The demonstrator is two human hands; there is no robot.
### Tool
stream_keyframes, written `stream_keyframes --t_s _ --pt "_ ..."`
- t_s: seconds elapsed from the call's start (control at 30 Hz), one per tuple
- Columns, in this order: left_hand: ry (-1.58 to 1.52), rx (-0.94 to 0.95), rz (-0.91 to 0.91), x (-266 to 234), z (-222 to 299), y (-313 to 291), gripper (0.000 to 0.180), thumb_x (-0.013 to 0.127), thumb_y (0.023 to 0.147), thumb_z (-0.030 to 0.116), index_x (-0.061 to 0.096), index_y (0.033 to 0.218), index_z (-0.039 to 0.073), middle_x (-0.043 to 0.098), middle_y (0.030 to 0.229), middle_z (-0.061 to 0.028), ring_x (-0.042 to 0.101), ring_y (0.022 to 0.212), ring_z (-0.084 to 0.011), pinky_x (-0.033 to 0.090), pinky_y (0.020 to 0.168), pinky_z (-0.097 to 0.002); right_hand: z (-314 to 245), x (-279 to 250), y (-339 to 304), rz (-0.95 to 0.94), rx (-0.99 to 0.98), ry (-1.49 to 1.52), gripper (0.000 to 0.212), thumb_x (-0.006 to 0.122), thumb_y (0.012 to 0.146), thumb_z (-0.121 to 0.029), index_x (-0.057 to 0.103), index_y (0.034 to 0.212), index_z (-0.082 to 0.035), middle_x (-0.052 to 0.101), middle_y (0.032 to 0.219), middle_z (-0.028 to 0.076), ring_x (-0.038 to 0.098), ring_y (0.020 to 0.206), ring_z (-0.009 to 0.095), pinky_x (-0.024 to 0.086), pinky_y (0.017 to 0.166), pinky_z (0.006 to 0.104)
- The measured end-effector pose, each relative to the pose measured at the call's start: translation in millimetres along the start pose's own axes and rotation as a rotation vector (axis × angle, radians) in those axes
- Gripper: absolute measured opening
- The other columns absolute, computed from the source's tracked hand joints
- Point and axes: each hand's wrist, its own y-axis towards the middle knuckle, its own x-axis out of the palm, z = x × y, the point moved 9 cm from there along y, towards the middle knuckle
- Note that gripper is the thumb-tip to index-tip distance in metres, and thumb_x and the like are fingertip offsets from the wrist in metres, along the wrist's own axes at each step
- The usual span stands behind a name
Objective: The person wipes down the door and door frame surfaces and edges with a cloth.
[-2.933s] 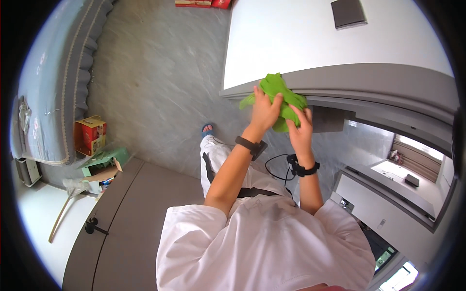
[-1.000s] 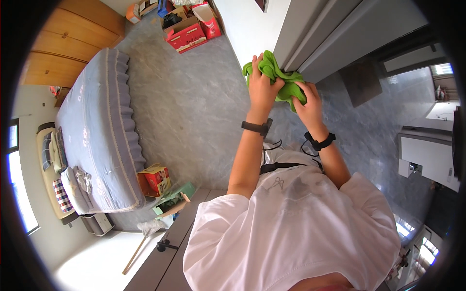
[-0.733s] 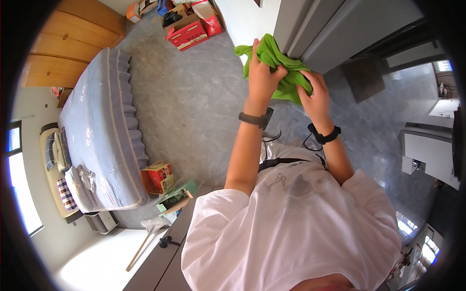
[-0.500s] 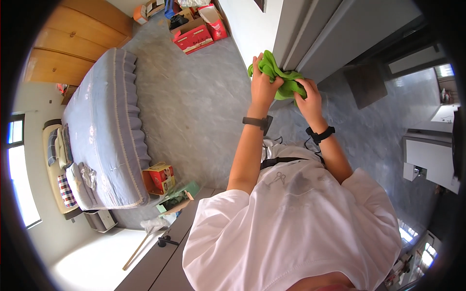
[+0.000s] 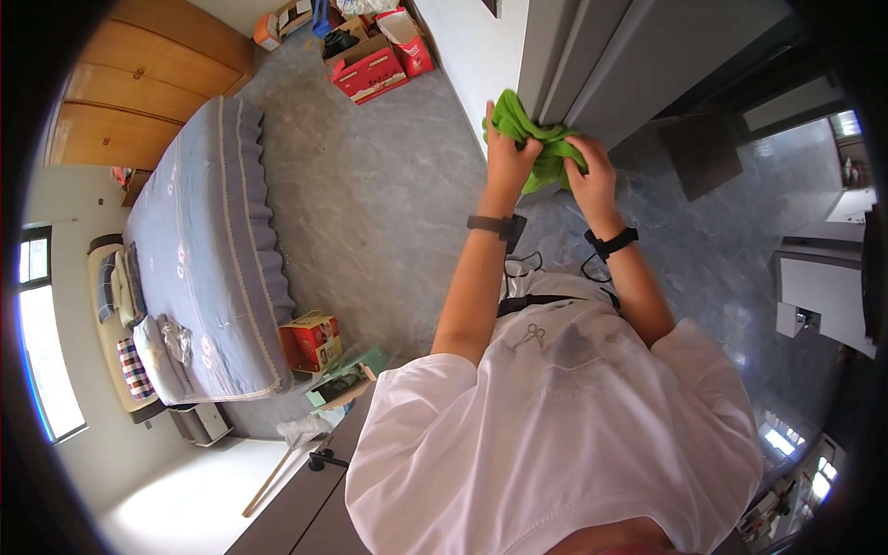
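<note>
A bright green cloth [image 5: 548,166] is bunched up between my two hands at the grey door frame [image 5: 562,83]. My left hand [image 5: 510,165] grips its left side, with the fingers reaching up toward the white wall's edge. On the right part of the cloth, my right hand [image 5: 592,181] has its fingers curled over the fabric. The cloth lies against the lower end of the frame as seen here, and it hides the exact contact. A dark band sits on each of my wrists.
At the left stands a bed [image 5: 199,250] with a blue ruffled cover, beside a wooden cabinet [image 5: 129,88]. Red cardboard boxes [image 5: 370,76] sit along the wall. A red box [image 5: 313,340] and a green box [image 5: 347,377] lie near the open door [image 5: 301,499]. A dark mat [image 5: 698,155] is on the right.
Both hands and the cloth have shifted slightly, the cloth being bunched differently against the frame. My view has tilted a little. Both hands keep their hold.
</note>
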Motion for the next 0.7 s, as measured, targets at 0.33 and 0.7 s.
stream_keyframes --t_s 0.33,0.7 --pt "-0.031 -0.048 0.136 -8 45 15 0.043 0.067 0.082 0.004 0.060 0.124 -0.004 0.047 0.141 -0.0333 0.038 0.139 -0.0512 0.041 0.109 -0.0455 -13 -13 21 -0.089 0.060 0.018 0.040 0.072 0.084 0.001 0.068 0.123 -0.006 0.070 0.110 0.013 0.070 0.094 0.030 0.054 0.080 0.0334" --pt "-0.383 -0.094 0.215 -10 91 15 0.026 0.057 0.093 0.000 0.058 0.119 -0.004 0.066 0.112 -0.0095 0.062 0.099 -0.0203 0.049 0.089 -0.0366 -19 -28 13 -0.139 0.788 1.045 0.028 0.069 0.089 -0.005 0.065 0.117 0.001 0.068 0.104 0.004 0.065 0.094 0.012 0.051 0.084 0.0248"
